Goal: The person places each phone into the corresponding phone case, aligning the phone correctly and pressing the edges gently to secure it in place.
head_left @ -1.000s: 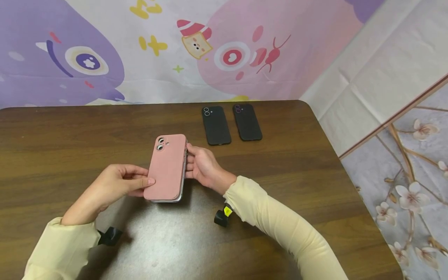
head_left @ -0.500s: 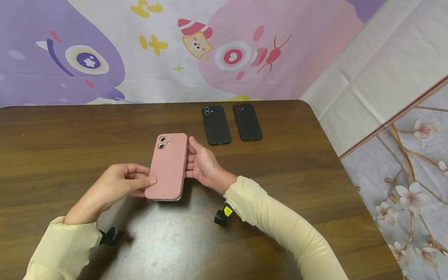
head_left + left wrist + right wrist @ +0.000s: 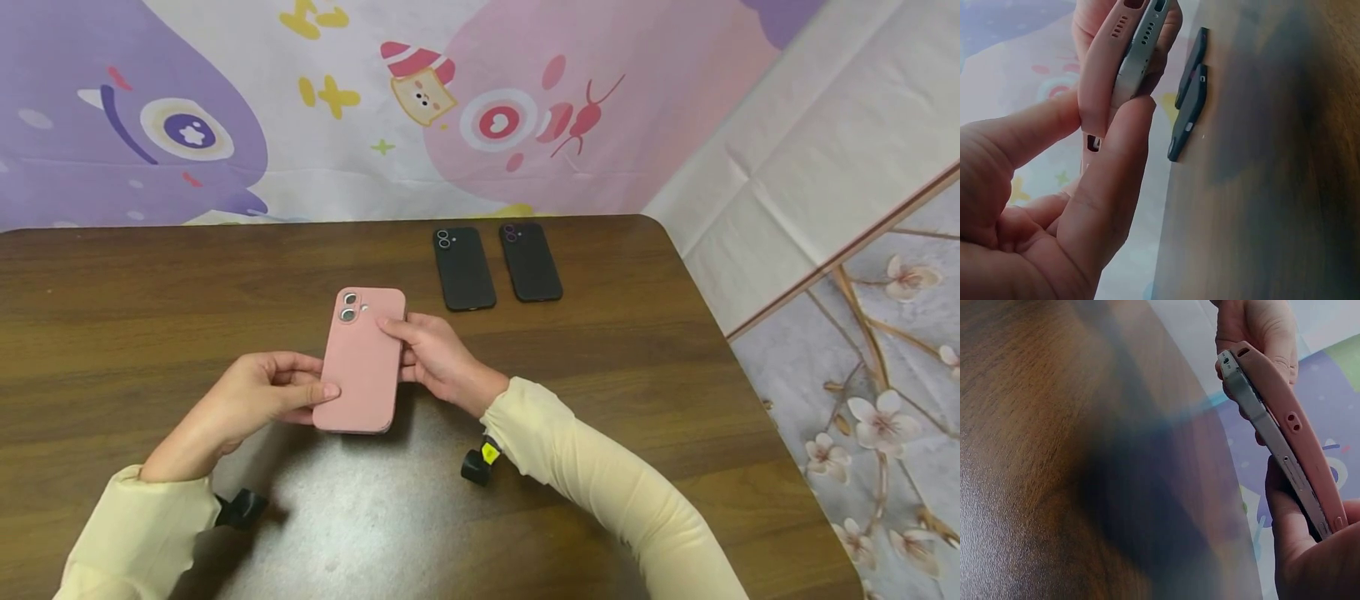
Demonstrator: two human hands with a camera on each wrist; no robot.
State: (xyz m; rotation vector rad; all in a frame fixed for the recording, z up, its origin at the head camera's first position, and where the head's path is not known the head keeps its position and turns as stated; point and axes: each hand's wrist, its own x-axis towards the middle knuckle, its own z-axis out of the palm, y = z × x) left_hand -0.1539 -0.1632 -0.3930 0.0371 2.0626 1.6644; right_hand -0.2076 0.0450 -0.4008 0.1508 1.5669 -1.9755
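Observation:
A pink phone case (image 3: pixel 358 367) with camera cutouts lies against the back of a silver-edged phone (image 3: pixel 1269 425), tilted above the table. In both wrist views part of the phone's edge stands outside the case, with a thin gap between them. My left hand (image 3: pixel 262 392) pinches case and phone together at the lower left, thumb on the pink back. At the upper right my right hand (image 3: pixel 442 354) grips them, its thumb across the back below the cameras and its other fingers behind. The phone's front is hidden in the head view.
Two black phones or cased phones (image 3: pixel 465 268) lie side by side at the back of the brown wooden table (image 3: pixel 187 292). Behind the table hangs a cartoon-print cloth (image 3: pixel 330 158). A flowered surface (image 3: pixel 862 400) borders the right side.
My right thumb has moved from the side edge onto the case's back. The silver strip below the case's lower end has mostly gone from sight. The left hand keeps its pinch.

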